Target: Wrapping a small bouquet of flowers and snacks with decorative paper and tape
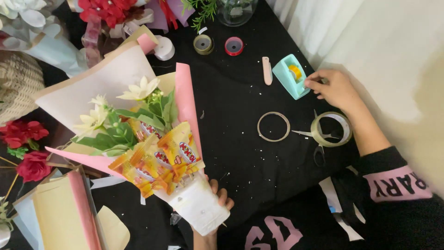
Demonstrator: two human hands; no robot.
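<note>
Two hands at work over a black table (240, 139). Left hand (217, 203) wraps around the white paper-bound base of a bouquet (148, 143), fingers curled over its right edge; the bouquet lies tilted, base toward the person, head fanning up and left. Right hand (333, 88) is well apart from the bouquet, at the far right, fingertips pinched at the front edge of a mint-green plastic tape dispenser (290, 76); whether tape sits between the fingertips cannot be told.

Bouquet: matte pink and cream wrapping paper in a cone, stiff flat folds; glossy orange-yellow snack packets clustered low; cream flowers with pointed petals and green leaves above.

Near right hand: a thick clear tape roll (331, 128) resting over scissors (319, 150); an empty thin cardboard ring (273, 126) just left of it. Farther up: a slim beige cutter (267, 70), a small olive tape roll (203, 44), a small red tape roll (234, 46). Red roses (25, 148) lie at the left edge.
</note>
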